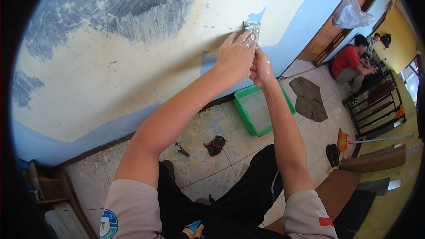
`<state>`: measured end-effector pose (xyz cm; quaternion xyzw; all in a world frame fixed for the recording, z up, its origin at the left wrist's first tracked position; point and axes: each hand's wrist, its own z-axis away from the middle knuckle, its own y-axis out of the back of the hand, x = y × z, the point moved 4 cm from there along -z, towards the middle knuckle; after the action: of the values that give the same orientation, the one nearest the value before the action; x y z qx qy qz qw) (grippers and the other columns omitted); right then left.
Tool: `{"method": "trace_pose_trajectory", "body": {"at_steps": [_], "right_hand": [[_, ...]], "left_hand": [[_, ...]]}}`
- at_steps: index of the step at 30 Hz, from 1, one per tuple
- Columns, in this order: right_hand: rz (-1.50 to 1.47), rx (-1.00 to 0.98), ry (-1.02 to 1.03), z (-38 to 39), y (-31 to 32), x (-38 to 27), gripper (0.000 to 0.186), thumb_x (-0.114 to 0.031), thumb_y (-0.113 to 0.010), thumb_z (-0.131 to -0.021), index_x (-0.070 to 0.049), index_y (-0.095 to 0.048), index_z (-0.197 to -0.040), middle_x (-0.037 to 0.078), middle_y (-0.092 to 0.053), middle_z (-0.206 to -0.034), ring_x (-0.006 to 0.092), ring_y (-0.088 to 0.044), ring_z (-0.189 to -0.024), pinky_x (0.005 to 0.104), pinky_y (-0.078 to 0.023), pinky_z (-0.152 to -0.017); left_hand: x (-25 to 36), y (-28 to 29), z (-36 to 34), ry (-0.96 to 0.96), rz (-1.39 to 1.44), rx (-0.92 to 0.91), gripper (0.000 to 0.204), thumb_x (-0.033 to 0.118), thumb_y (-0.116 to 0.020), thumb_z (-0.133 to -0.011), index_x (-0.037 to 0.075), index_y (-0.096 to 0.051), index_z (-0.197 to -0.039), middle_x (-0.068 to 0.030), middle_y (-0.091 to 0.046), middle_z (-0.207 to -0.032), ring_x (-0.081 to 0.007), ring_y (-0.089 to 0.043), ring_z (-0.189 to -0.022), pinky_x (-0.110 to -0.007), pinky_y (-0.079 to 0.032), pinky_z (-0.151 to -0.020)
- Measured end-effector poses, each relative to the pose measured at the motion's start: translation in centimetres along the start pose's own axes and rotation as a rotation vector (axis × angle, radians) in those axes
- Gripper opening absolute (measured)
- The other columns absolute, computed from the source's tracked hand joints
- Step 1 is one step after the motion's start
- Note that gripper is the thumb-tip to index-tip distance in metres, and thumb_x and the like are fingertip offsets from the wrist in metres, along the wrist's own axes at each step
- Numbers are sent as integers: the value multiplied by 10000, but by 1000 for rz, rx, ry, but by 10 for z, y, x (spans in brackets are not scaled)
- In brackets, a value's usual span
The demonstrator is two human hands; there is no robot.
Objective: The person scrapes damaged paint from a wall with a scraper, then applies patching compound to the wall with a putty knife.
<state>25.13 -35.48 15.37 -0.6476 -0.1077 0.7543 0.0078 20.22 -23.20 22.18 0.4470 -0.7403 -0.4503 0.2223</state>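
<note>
A scraper [253, 27] with a paint-smeared metal blade is against the wall [146, 79], at a jagged patch of bare blue in the cream layer. My right hand [263, 68] is closed round its handle, which is mostly hidden by the fingers. From the left, my left hand [235, 56] is closed over the scraper just behind the blade, its fingers pressed near the metal. Pale flecks stick to both hands and forearms. Grey scuffed areas and cream paint cover much of the blue wall.
Below my hands a green basin [243, 113] holds cloudy liquid. A brown cloth [309, 99], a small dark bundle [215, 145] and a small tool [182, 150] lie on the flecked tiles. Wooden furniture [55, 186] stands at lower left. Two people [349, 64] sit at far right.
</note>
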Motion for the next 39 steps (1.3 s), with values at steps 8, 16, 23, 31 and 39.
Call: {"method": "trace_pose_trajectory", "body": {"at_steps": [8,16,23,31,39], "right_hand": [[-7,72,7,-4,9,14,511,-522,-452,-1053,-179,-447,-673,-63,-365,-514,60,-262,-379,263,-146,-364],[-176,53,41,-2,-30,-19,467,-506,-427,-1057,-183,-473,-723,-63,-395,-543,59,-289,-398,241,-178,-377],[-43,-92,-23,-6,4,-3,557,-586,-452,-1042,-164,-434,-679,-57,-336,-505,65,-209,-365,262,-128,-361],[46,-26,-45,4,2,-28,580,-586,-456,-1038,-165,-404,-642,-57,-307,-494,79,-192,-367,273,-126,-368],[19,13,-39,-2,7,4,555,-568,-430,-1049,-171,-405,-661,-63,-297,-502,79,-194,-383,269,-136,-377]], "left_hand": [[0,-11,2,12,57,-151,830,213,-736,-781,-1,-428,-1521,-101,-456,-1573,-203,-339,-1500,-399,-273,-1241],[-8,13,-13,28,112,-30,866,173,-730,-781,7,-370,-1550,-91,-438,-1586,-207,-339,-1501,-408,-291,-1233],[-2,-3,1,37,74,-93,893,164,-741,-772,10,-351,-1560,-126,-448,-1572,-221,-344,-1498,-399,-291,-1232],[-4,4,-10,39,157,-43,891,163,-734,-777,6,-344,-1563,-139,-444,-1571,-237,-355,-1491,-388,-307,-1221],[0,-5,-4,42,184,-133,895,172,-729,-787,5,-329,-1570,-128,-430,-1584,-237,-373,-1481,-378,-314,-1215]]}}
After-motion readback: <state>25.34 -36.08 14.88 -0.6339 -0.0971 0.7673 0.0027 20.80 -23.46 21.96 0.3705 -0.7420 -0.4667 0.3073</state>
